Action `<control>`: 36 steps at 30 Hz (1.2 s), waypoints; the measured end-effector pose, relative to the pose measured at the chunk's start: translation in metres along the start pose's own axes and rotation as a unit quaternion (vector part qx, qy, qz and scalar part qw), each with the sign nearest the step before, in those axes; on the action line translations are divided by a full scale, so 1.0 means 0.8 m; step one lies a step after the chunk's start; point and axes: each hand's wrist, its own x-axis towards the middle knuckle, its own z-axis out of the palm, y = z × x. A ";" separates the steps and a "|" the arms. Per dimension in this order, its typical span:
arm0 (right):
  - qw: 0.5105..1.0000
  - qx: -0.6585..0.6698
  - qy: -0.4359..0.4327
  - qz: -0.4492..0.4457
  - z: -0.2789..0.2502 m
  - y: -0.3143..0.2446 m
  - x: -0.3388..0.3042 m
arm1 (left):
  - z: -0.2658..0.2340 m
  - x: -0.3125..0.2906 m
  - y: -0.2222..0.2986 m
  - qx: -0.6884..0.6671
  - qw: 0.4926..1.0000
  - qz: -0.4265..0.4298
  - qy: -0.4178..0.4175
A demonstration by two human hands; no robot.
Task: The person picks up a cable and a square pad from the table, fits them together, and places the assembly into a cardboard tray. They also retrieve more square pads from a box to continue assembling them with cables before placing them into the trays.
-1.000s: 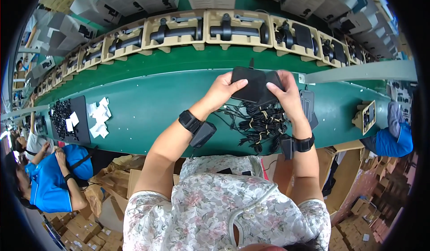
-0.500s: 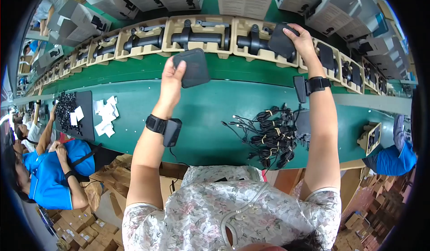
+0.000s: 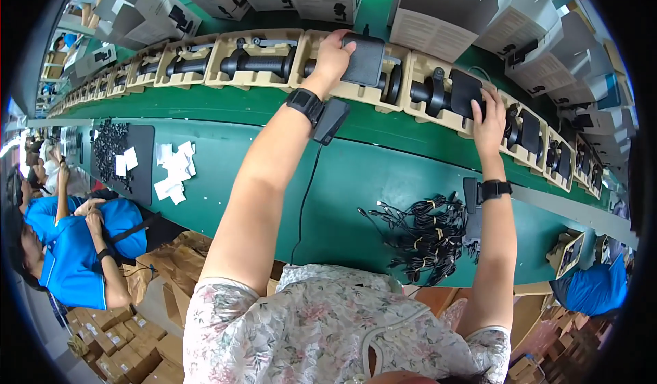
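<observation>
Since a moment ago, my left hand (image 3: 333,57) carried its black pad (image 3: 363,59) onto the far tray (image 3: 356,91); right hand (image 3: 488,118) grips another pad (image 3: 467,91).

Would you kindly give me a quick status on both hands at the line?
Left hand holding black pad over a moulded tray. Right hand on second black pad, next tray. Cable bundles nearby, not obstructing.

black pads (image 3: 363,59) in tan trays (image 3: 253,59), green belt (image 3: 383,178), black cables (image 3: 424,237), white papers (image 3: 174,172).
</observation>
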 end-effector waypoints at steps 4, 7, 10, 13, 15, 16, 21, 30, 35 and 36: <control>0.989 0.087 0.017 0.117 -0.025 0.038 -0.017 | 0.012 0.003 0.000 0.042 0.994 -0.037 -0.095; 0.977 0.158 0.025 0.139 -0.050 0.000 -0.007 | 0.008 -0.025 0.028 -0.023 0.996 0.001 -0.089; 0.959 0.275 -0.061 0.033 -0.104 -0.142 0.019 | 0.007 -0.080 0.092 0.385 0.832 0.298 -0.265; 0.935 0.285 -0.211 -0.026 -0.079 -0.205 0.011 | 0.040 -0.100 0.118 0.454 0.773 0.226 -0.381; 0.938 0.303 -0.167 -0.014 -0.050 -0.218 0.023 | 0.028 -0.089 0.139 0.464 0.773 0.316 -0.296; 0.888 0.402 -0.199 0.099 -0.044 -0.223 0.029 | 0.017 -0.086 0.147 0.466 0.767 0.392 -0.201; 0.584 0.712 -0.182 0.346 0.028 -0.245 0.034 | 0.007 -0.057 0.107 0.236 0.964 0.094 -0.076; 0.692 0.571 0.011 0.442 -0.031 -0.132 -0.011 | 0.004 0.003 0.002 0.240 0.960 0.075 -0.122; 0.790 0.404 0.158 0.433 -0.037 0.029 -0.066 | 0.002 0.002 0.017 0.465 0.876 0.061 -0.107; 0.816 0.351 0.205 0.411 -0.034 0.055 -0.072 | 0.003 -0.007 0.013 0.514 0.848 0.119 -0.055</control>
